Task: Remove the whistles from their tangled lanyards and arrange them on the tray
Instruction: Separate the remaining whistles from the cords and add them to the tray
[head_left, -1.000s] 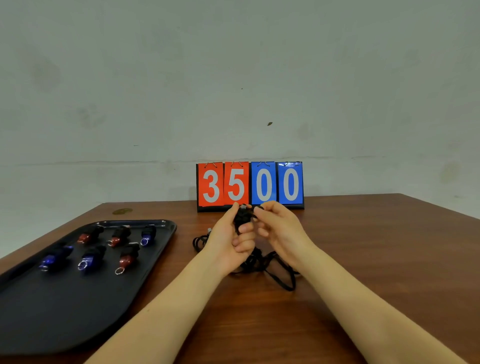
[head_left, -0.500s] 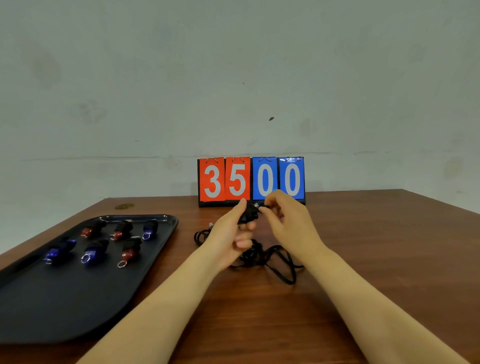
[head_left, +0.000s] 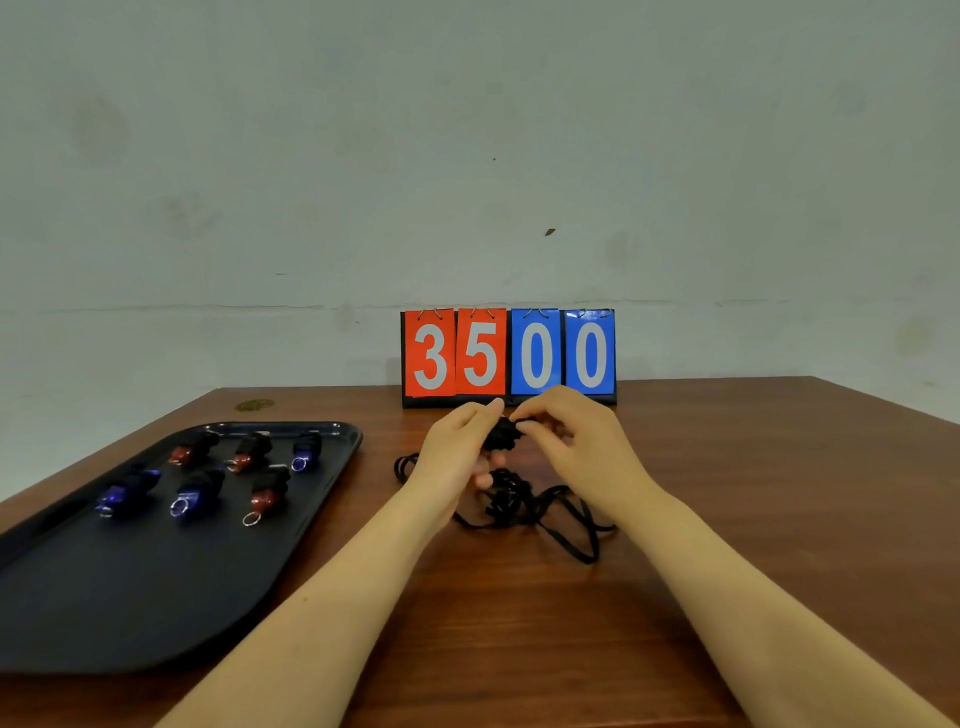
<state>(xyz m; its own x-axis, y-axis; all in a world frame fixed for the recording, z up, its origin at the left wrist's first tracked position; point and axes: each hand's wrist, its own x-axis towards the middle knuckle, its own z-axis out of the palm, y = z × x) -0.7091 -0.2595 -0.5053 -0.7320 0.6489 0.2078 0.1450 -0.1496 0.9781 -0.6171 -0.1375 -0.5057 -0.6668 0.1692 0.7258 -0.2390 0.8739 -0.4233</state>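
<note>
A black whistle (head_left: 502, 435) is pinched between my left hand (head_left: 457, 457) and my right hand (head_left: 576, 447), raised a little above the table in front of the scoreboard. Below the hands a tangle of black lanyards (head_left: 519, 506) lies on the wood, one strand running up to the whistle. The black tray (head_left: 130, 587) at the left holds several whistles in two rows, red ones (head_left: 265, 493) and blue ones (head_left: 195, 493), each with a small metal ring.
A flip scoreboard (head_left: 509, 356) reading 3500 stands at the back edge of the brown wooden table (head_left: 727, 493), against a pale wall. The tray's near half is bare.
Both hands with the whistle have shifted slightly away from me, toward the scoreboard. The fingers have reworked their pinch on the whistle. The tray's whistles have not moved.
</note>
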